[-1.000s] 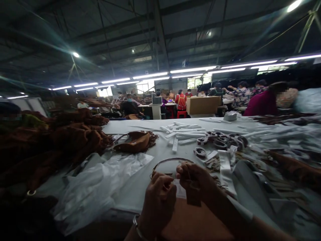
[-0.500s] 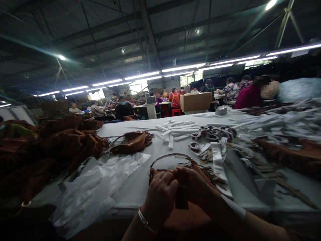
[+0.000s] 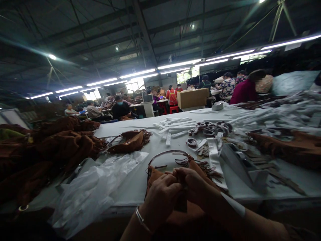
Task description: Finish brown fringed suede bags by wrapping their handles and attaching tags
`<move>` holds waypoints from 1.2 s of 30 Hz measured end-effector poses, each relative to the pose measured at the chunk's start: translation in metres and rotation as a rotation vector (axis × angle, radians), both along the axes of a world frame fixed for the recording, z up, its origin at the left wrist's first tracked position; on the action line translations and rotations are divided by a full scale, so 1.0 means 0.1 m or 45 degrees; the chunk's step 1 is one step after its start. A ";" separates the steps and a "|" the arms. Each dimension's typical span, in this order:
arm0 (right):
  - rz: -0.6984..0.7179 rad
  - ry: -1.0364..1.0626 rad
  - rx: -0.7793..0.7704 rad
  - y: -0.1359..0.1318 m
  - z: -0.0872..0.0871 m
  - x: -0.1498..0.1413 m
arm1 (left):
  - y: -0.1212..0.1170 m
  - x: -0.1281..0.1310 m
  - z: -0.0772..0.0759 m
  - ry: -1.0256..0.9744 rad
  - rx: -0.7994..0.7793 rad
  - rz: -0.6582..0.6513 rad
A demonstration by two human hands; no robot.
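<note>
A brown suede fringed bag (image 3: pixel 198 169) with a ring-shaped handle (image 3: pixel 167 154) lies at the near edge of the white table (image 3: pixel 140 180). My left hand (image 3: pixel 160 197), with a bracelet on its wrist, is closed on the bag's top edge. My right hand (image 3: pixel 194 187) is pressed against it from the right, fingers curled around the same part of the bag. A small dark tag hangs below the two hands. What the fingertips pinch is hidden.
A heap of brown bags (image 3: pixel 50 147) fills the left, with one single bag (image 3: pixel 129 140) beyond clear plastic bags (image 3: pixel 92 187). White strips (image 3: pixel 175 129), metal rings (image 3: pixel 212 129), and more brown pieces (image 3: pixel 288 144) lie right. People work at far tables near a cardboard box (image 3: pixel 192 98).
The view tipped upward and the bag with its handle now sits higher on the table. My two hands have come together on the bag's top, where earlier they were slightly apart.
</note>
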State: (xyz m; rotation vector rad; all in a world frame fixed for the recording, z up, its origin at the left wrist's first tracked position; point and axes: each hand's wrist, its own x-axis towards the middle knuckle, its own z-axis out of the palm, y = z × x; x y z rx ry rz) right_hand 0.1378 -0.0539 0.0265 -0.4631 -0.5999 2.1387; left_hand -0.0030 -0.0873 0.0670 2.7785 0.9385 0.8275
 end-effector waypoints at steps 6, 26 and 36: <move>-0.006 0.084 -0.013 -0.11 0.13 0.08 | -0.01 0.00 -0.02 -0.080 -0.057 0.177; 0.167 -0.973 0.435 -0.24 -0.33 0.53 | 0.07 -0.19 0.53 -0.781 -0.535 0.559; -0.322 -0.687 0.791 -0.02 0.51 0.03 | 0.14 -0.17 0.44 -0.609 -0.643 0.385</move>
